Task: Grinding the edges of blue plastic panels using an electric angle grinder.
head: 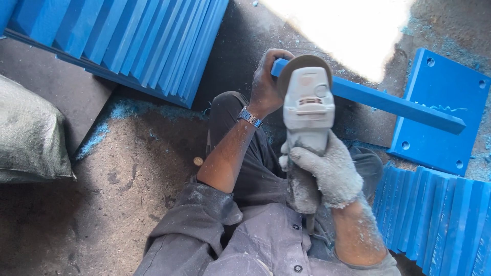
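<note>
Fingers of the bare left hand [267, 82] curl closed around the near end of a long blue bar [394, 104] lying across the dusty floor [128, 168], while the gloved right hand [330, 171] grips the grey angle grinder [307, 110], its disc touching the bar just beside the left fingers.

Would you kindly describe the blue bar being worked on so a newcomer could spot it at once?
Start at the flat blue plate with corner holes, lying at the right. One long blue bar rests across it, running left to the left hand, under the grey grinder gripped by the gloved right hand. Unlike the stacked slabs, it lies singly.
</note>
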